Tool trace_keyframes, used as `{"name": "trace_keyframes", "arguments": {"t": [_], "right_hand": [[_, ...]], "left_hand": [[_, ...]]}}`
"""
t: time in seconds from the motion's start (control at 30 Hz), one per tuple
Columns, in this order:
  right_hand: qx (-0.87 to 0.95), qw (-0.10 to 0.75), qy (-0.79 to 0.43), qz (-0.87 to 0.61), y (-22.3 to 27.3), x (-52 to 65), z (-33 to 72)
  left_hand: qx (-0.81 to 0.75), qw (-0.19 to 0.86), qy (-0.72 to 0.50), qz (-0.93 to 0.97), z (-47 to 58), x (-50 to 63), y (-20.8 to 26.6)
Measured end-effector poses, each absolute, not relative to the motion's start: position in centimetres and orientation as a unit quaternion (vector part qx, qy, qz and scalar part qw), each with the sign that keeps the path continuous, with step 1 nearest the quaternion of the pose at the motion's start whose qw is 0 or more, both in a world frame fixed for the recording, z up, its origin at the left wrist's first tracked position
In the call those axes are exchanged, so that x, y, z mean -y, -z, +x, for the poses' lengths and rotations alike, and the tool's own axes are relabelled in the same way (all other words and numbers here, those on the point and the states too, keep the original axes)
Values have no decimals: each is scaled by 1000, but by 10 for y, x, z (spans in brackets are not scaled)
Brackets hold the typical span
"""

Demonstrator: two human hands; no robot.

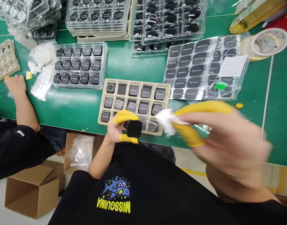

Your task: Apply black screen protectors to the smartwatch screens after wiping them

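Note:
My left hand (115,127), with yellow finger cots on its fingers, grips a square black smartwatch body (134,128) by its edges. The dark glossy face is turned up toward me. To the right, my right hand (230,137), blurred by motion, pinches a crumpled white wipe (167,121) between a thumb and finger in yellow cots. The wipe is apart from the watch. Just beyond both hands lies a beige tray (166,93) of watch bodies with dark printed films. One watch (111,88) there shows its round sensor back; the compartment beside it holds only a dark pad.
Clear trays of dark parts (79,65) and stacked trays (98,15) stand behind. Sheets of black labels (187,68) and a tape roll (266,43) lie to the right. A co-worker's hand (17,83) rests at left. Cardboard boxes (28,193) stand below the green table (134,68).

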State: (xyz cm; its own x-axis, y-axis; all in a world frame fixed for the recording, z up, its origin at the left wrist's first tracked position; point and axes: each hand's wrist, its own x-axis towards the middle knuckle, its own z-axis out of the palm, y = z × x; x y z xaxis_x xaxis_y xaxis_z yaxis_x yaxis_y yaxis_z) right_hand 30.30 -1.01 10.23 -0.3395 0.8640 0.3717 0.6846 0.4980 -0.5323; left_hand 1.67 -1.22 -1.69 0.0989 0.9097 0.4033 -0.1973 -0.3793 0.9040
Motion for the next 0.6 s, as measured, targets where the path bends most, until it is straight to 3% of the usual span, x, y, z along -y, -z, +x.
{"name": "trace_keyframes", "arguments": {"t": [0.1,0.23,0.4,0.5,0.6], "right_hand": [[879,302,-134,-345,-106,-1,253],[895,310,-121,-297,-85,-9,236],[923,238,-238,-188,-94,-11,259],[912,207,-280,-218,-102,-3,300],[862,248,-208,-391,-86,9,363]], "left_hand": [[-293,451,-602,591,20,7,13],[-314,459,-609,566,20,10,14],[-338,470,-616,535,12,21,18],[-342,494,-620,505,4,25,20],[-341,507,-619,493,1,26,23]]}}
